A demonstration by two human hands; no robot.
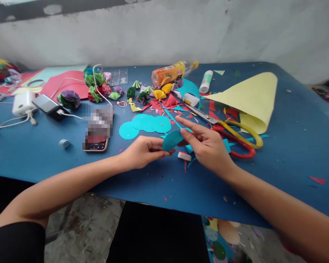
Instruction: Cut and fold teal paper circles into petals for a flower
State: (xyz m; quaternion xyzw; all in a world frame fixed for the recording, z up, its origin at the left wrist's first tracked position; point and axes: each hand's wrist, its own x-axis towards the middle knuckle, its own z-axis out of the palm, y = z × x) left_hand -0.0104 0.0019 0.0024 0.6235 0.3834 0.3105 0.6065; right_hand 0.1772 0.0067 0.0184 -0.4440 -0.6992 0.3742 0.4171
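Left fingers (157, 156): pinched on the lower-left end of the cyan paper piece (172, 140).
Right fingers (192, 126): thumb against the piece's upper-right end, index straight out and clear of it. Others curled under; can't tell from where I stand if they grip.
Cyan paper piece: between both hands, held above the blue surface (150, 188). Reads as a half-disc; can't tell if folded or just tilted.
Fold, if that's the step: match the rims first, then press. Slide the right thumb from mid-crease outward, one firm pass. Light left pinch; thin paper probably dents easily.
White cap (184, 156): just below the piece, between the hands. Easy to knock, I'd shift it.
Cyan scraps (226, 145): beside and under the right hand; could get picked up with good paper.
Cyan discs (129, 130): overlapping row beyond the left hand, lying flat. Useful check for outline; sleeve and wrist should stay off them.
Scissors (208, 117): just beyond the right hand, handles toward the wrist. Watch the forearm.
Red scraps (171, 100): scattered past the blades.
Glue tube (207, 81): lying farther back.
Yellow sheet (246, 91): curled into a cone, far right.
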